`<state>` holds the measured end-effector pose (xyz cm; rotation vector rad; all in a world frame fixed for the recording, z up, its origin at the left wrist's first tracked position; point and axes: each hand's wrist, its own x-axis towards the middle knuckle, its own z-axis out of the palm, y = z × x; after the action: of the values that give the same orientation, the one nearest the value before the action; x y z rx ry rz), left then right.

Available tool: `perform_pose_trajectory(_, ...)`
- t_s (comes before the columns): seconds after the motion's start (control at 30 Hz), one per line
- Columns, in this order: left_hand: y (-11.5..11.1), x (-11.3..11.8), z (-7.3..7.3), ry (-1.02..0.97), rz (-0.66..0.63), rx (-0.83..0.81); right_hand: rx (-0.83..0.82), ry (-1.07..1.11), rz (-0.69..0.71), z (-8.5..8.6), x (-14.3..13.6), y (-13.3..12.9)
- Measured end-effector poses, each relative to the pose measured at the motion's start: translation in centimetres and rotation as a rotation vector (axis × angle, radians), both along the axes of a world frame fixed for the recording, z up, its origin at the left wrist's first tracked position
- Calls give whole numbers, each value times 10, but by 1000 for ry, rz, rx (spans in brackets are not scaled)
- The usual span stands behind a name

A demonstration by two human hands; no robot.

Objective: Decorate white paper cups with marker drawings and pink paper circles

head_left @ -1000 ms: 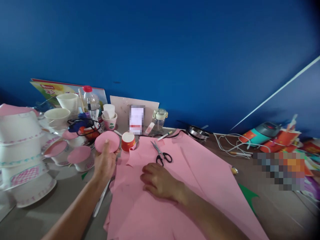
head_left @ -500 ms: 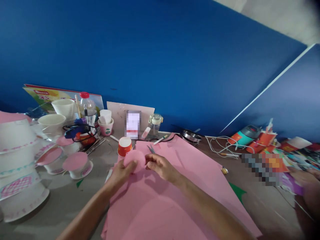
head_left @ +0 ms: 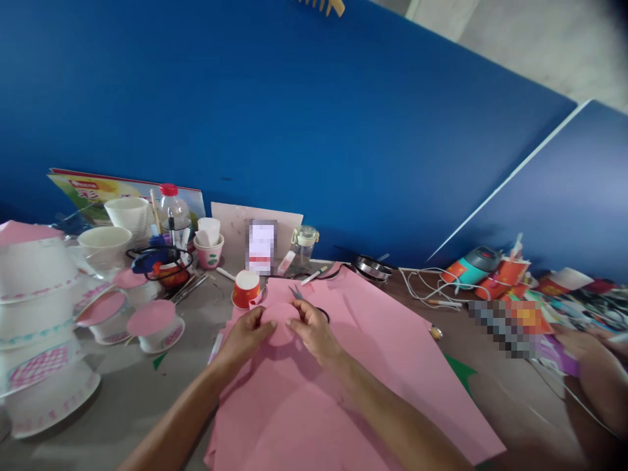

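Observation:
A round pink paper disc [head_left: 281, 330] is held between my two hands, above large pink sheets [head_left: 373, 366] on the table. My left hand [head_left: 249, 335] pinches its left edge, thumb on top. My right hand [head_left: 314, 330] grips the right edge in the same way. Scissors [head_left: 297, 292] lie on the pink paper just behind my right hand, which partly hides them. Behind my left hand stands an upside-down red paper cup [head_left: 246, 290] with a white base.
At left are stacked white decorated cups [head_left: 36, 281] and small pink-topped cups [head_left: 152, 318]. A bottle [head_left: 174, 209], lit phone [head_left: 261, 245] and glass jar [head_left: 305, 247] line the back. Cables [head_left: 426, 288], a teal device [head_left: 471, 267] and another person's arm [head_left: 603, 373] are at right.
My right hand has closed on the disc's right edge. The disc has shifted slightly right and down, with my left hand still on it. The camera view has shifted a little.

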<state>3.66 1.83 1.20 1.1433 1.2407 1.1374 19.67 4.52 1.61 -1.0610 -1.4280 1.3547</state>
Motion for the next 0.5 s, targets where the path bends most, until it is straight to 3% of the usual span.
perform_pose_trajectory(0.5, 2, 2, -7, -207, 103, 49, -35, 74, -59, -13, -4, -15)
